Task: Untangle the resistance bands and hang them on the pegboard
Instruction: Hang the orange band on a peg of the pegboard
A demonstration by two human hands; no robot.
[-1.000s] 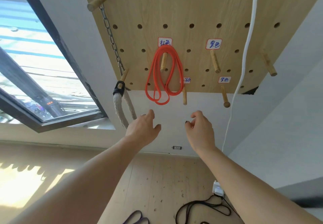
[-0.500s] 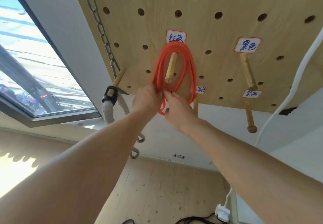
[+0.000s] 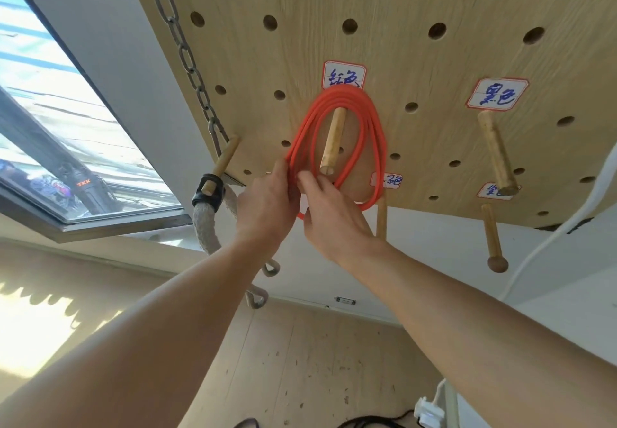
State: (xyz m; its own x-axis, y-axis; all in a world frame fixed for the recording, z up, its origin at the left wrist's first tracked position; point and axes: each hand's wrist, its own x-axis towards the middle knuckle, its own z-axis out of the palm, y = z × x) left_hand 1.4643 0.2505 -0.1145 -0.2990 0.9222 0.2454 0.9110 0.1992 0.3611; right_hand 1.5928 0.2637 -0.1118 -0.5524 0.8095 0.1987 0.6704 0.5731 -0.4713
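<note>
Up on the wooden pegboard (image 3: 417, 167), the orange resistance band (image 3: 375, 147) hangs in several loops around a peg (image 3: 334, 142) under a handwritten label (image 3: 344, 76). Both hands meet at the loops' lower left: the left hand (image 3: 267, 203) pinches the strands at its fingertips, and the right hand (image 3: 334, 217), just beside it, curls its fingers onto the same strands. To the left a chain (image 3: 187, 56) and a thick rope (image 3: 203, 223) hang from another peg.
</note>
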